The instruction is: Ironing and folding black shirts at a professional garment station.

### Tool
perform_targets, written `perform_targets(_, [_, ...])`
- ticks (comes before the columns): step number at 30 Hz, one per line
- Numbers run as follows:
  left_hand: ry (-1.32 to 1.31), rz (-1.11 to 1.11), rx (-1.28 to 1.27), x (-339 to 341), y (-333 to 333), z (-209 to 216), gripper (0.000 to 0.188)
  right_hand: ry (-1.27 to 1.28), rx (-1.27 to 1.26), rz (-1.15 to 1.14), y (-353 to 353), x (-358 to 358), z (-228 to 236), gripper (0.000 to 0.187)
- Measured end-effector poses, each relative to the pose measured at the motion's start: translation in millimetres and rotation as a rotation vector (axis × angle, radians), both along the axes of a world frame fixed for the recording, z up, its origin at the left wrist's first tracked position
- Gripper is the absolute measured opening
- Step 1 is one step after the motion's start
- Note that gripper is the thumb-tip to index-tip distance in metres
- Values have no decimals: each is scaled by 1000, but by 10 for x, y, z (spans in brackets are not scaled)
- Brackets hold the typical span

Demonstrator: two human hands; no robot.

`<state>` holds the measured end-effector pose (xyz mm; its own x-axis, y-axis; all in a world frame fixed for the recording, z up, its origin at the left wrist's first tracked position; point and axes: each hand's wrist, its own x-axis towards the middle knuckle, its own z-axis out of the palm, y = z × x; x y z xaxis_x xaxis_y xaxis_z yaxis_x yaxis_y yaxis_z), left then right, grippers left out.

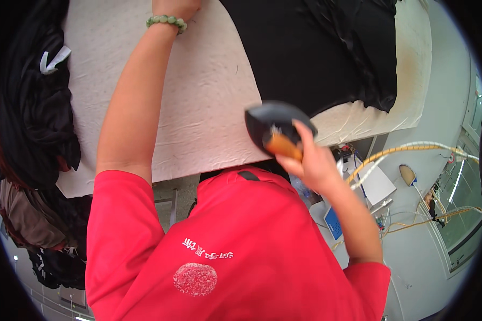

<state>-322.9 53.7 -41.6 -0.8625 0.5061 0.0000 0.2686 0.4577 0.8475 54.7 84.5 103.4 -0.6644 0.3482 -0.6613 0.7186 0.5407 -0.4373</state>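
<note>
Red shirt (251,251), yours, foremost. Your right hand (317,163) is closed round the orange handle (281,144) of an iron (270,115), near black cloth (310,59). Your left hand (177,6): cropped, grip cannot be told.

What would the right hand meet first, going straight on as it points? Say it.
Beyond the iron in the right hand, probably the pale table cover near the black fabric; its height is unclear.

Garment workshop, by looks: cloth-covered table (209,96), hand iron (258,122), black cloth (305,59) spread out, dark garments (35,117) heaped alongside.
</note>
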Motion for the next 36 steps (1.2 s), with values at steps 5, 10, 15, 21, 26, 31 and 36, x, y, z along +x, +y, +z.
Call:
perform_targets(5, [69,-28,-68,15,17,1,25,-149,3,-54,-160,351,-48,88])
perform_targets(10, [-184,-13,5,114,-108,117,32,-197,51,-26,-119,280,-10,81])
perform_targets(15, [-441,165,182,837,-775,273,24,115,249,-130,272,-36,58,60])
perform_targets(21, [-721,181,181,2129,-1600,349,18,239,437,-144,1083,-956,-415,41])
perform_targets(26, [-783,177,246,2344,-1681,446,17,64,295,-144,1430,-1407,-401,52])
perform_targets(31, [-684,331,359,2360,-1908,460,18,190,322,21,792,-911,-278,45])
perform_targets(36, [-683,520,309,2689,-1938,452,19,83,245,202,264,-250,-252,53])
